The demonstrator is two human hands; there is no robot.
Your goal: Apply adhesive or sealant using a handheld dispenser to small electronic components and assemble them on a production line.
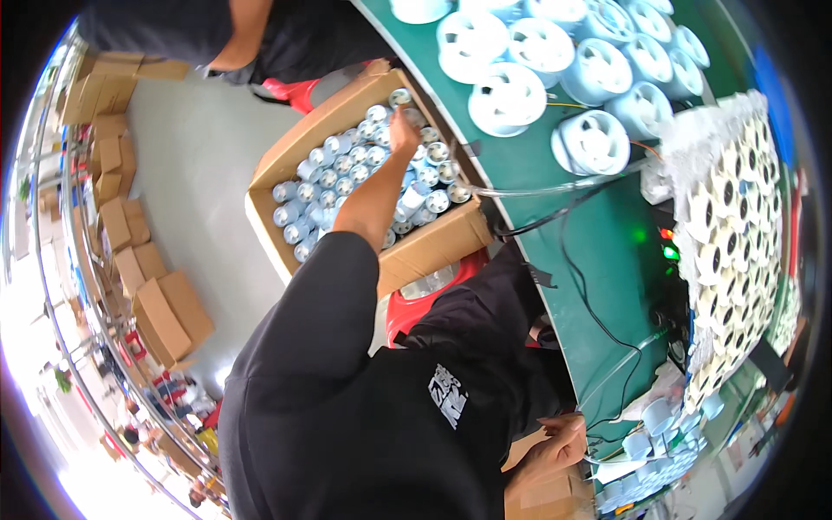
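My left hand reaches down into the far right part of an open cardboard box. Its fingers appear closed at a light-blue cylindrical part, partly hidden by the hand. Many similar light-blue cylinders with white spoked ends fill the box, mostly standing side by side, a few tilted. My right hand is at the green table's near edge, to the right of my body. Its fingers are curled in, and whatever they hold, if anything, cannot be made out.
On the green table stand larger-looking light-blue cylinders, black cables, and a rack of white round parts. More blue parts lie near right. A red stool supports the box. Another person is beyond it; cartons line the left.
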